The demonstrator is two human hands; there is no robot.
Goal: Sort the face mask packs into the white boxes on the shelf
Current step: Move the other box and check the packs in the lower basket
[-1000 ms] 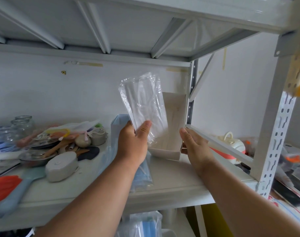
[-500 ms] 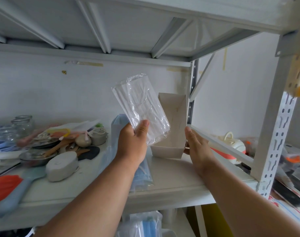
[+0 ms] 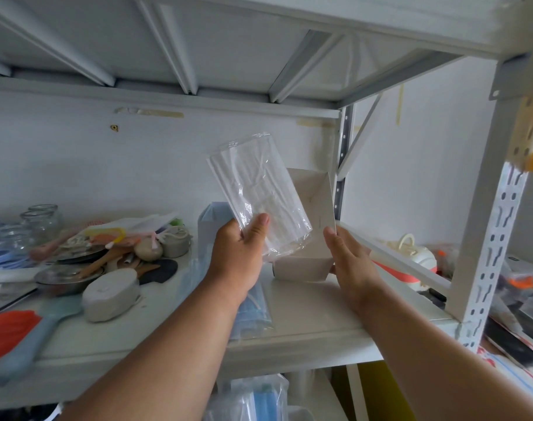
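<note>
Fingers and thumb (image 3: 260, 221) of the left hand (image 3: 237, 258) pinch the lower end of a clear pack of white face masks (image 3: 260, 192), thumb pressed flat on its front, and the pack stands up tilted to the left, raised off the shelf (image 3: 313, 311). Its bottom corner hangs over the open top of the white box (image 3: 315, 208), just above the near wall. Over on the other side, the right hand (image 3: 351, 262) is at the box's right wall, fingers straight along the cardboard and thumb up at the top corner, bracing it. The box sits on the shelf tipped with its opening toward the camera, back against the wall beside the rear upright. More to see: a blue mask pack (image 3: 253, 311) lies flat on the shelf under the left wrist, and another blue-tinted pack (image 3: 212, 220) stands behind the left hand. Left of all that, a jumble — glass jars (image 3: 42, 220), a grey oval case (image 3: 111, 294), wooden utensils, a metal dish. Below the shelf edge, a bag of blue masks (image 3: 253, 399) shows.
</note>
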